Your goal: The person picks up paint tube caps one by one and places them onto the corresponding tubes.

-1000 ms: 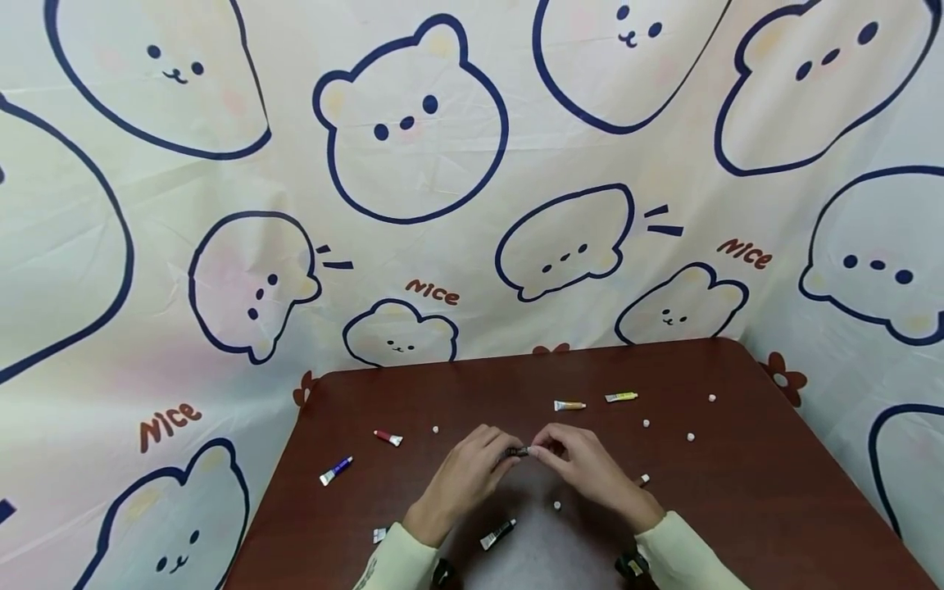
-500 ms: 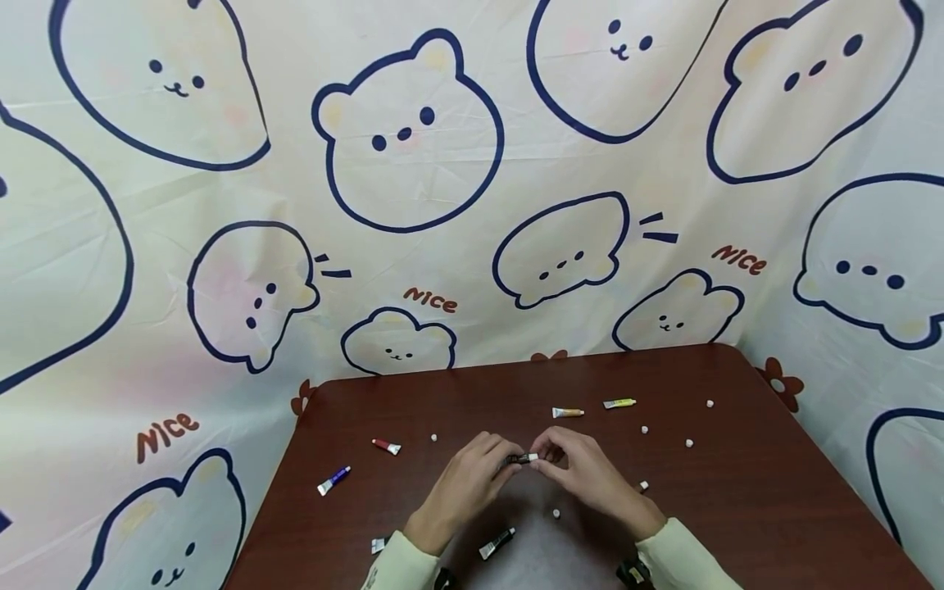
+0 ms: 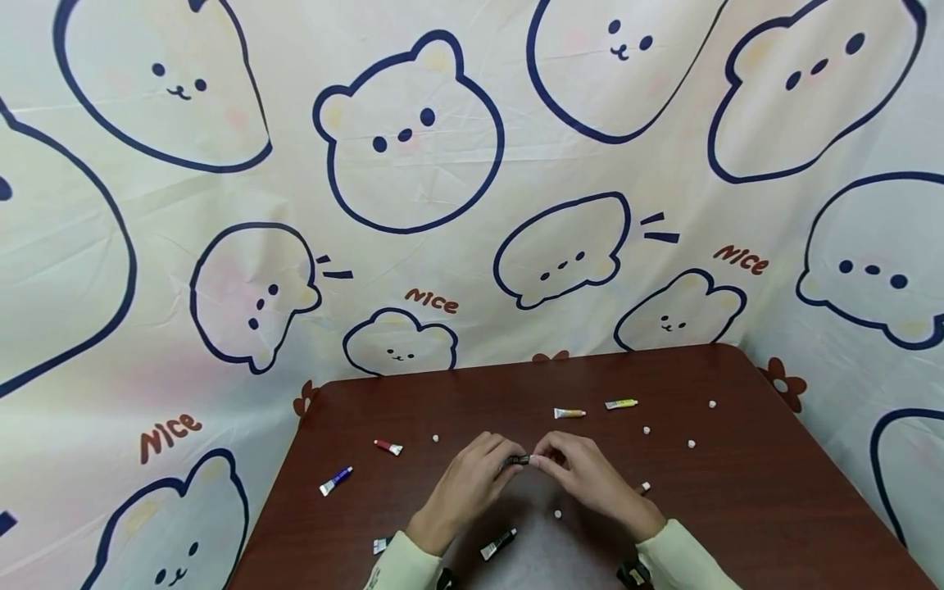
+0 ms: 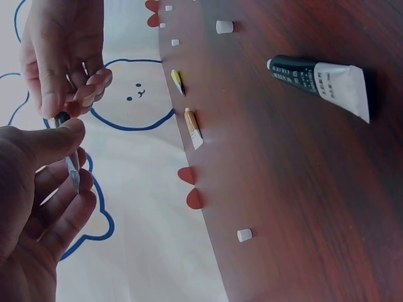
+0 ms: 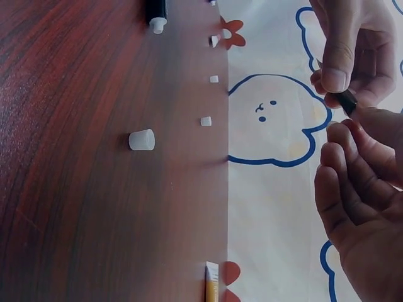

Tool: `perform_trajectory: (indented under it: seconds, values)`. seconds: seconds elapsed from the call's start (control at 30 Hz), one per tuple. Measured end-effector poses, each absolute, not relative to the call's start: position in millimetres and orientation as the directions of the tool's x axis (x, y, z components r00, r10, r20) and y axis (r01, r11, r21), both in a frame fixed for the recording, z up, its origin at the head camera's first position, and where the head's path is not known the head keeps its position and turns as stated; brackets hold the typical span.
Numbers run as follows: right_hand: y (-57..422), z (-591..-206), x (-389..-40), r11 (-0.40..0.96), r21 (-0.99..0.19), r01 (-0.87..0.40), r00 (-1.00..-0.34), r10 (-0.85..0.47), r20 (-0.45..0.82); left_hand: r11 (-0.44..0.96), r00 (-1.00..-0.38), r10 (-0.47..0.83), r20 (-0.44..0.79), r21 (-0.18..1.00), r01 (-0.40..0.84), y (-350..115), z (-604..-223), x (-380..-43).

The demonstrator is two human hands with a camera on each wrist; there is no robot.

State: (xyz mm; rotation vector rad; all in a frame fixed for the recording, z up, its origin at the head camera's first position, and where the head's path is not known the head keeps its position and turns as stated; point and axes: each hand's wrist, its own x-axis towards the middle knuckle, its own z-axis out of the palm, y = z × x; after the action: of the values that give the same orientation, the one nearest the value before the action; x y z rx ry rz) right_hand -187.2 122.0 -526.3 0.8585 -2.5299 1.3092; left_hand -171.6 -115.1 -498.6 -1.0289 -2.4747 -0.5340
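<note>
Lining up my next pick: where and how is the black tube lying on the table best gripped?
Probably pinch the black tube across its fuller dark body, squeezing its long sides from above, where nothing covers it. It lies slanted on the table; its white tail is flattened and its tip small, so either end looks a poorer hold.

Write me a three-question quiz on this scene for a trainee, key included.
1. Open: which colour of tube lies farthest left in the head view?
2. True or false: the yellow tube lies nearer the far edge of the table than the black tube does.
3. Fill in: the ___ hand grips the body of the held dark tube.

Key:
1. Blue, the blue tube.
2. True.
3. Left, the left hand.
</note>
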Motion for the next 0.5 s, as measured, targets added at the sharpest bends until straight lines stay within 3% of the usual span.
perform_trajectory:
  seconds: [0.2,0.5]
  values:
    - [122.0,-528.9,-186.7,0.456,-0.69,-0.563,-0.82,-0.415,0.395,0.657,-0.633,0.582,0.511,0.164,0.736,-113.4,-501.0,-171.9]
    - [123.9,-532.2,-186.2,0.475,-0.646,-0.598,-0.797,-0.438,0.416,0.633,-0.559,0.601,0.572,0.088,0.769,-111.3,-507.1,-174.3]
